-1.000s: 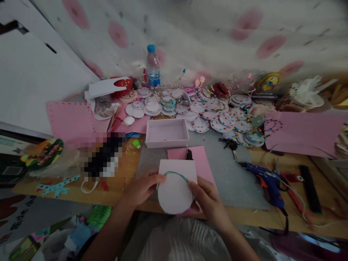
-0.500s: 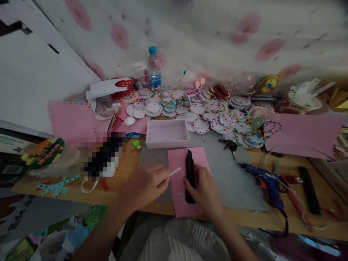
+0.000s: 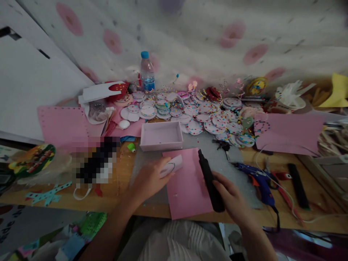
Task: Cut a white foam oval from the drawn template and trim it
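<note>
My left hand (image 3: 148,179) holds a white foam piece (image 3: 172,165) with a drawn curved line, at the left edge of a pink foam sheet (image 3: 187,185) that lies on a grey mat (image 3: 231,179). My right hand (image 3: 231,197) grips a long black tool (image 3: 210,179), lifted and tilted over the right edge of the pink sheet. A shallow white box (image 3: 161,136) stands just behind the sheet.
Several decorated round discs (image 3: 206,116) lie in a heap at the back. A water bottle (image 3: 147,72) stands by the wall. A blue glue gun (image 3: 258,179) with its cord lies on the right. Pink sheets lie far left (image 3: 61,123) and far right (image 3: 290,132).
My left hand slid the white piece left and up off the pink sheet. My right hand picked up the black tool from the sheet and carried it to the right.
</note>
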{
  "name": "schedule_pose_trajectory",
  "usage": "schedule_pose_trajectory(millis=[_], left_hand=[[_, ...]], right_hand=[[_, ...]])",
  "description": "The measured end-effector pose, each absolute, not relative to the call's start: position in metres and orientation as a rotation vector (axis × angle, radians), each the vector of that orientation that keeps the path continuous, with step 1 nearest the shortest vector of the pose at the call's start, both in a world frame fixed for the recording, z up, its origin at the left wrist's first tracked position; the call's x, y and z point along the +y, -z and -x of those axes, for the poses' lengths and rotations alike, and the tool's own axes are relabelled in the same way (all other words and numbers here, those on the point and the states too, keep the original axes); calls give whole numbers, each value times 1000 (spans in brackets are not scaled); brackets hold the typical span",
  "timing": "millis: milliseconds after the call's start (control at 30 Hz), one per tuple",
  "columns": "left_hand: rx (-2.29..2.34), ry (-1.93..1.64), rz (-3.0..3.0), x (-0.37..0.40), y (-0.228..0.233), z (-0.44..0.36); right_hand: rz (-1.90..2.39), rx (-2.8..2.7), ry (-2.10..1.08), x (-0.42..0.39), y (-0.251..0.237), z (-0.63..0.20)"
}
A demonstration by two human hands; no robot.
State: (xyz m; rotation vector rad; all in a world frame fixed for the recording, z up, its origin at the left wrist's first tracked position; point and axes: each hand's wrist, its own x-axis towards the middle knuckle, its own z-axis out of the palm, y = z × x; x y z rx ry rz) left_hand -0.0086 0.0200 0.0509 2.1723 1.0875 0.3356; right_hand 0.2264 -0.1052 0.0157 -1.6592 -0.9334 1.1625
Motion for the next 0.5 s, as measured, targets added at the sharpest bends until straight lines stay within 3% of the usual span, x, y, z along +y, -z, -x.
schedule_pose_trajectory(millis=[167,333,500], left_hand=[[1070,-451,-2202,13,-47,12],[902,-459,-2250,19,-49,-4],[1013,-374,-2270,18,-43,-9]], right_hand=[[1568,-810,-1333,-114,-42,-208],[1719,-1131,-1091,-110,-66,-192],[1856,-1471,-946,-104,-75,-185]])
